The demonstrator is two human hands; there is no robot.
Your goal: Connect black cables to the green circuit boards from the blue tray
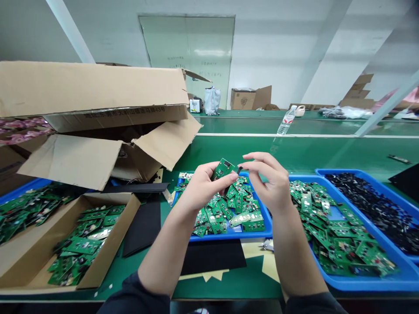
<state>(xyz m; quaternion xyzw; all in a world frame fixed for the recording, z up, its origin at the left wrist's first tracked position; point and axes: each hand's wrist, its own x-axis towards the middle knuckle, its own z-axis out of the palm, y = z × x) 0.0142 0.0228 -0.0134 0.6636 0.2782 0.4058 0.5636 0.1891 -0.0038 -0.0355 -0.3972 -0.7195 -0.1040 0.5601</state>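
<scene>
My left hand point(204, 185) grips a green circuit board point(222, 168) between thumb and fingers, tilted up over the middle blue tray. Between the thumb and index finger of my right hand point(270, 181) is a small black piece point(240, 169), close to the board's right edge. Whether the piece touches the board, I cannot tell. Below both hands, many more green boards point(216, 216) fill the middle blue tray point(229, 237).
Boards also fill a blue tray point(369, 284) at right and a cardboard box point(109, 257) at left. Small black parts point(373, 200) lie in the far-right tray. Large cartons point(91, 89) rise at back left. A water bottle point(286, 120) stands behind; black sheets point(212, 257) lie in front.
</scene>
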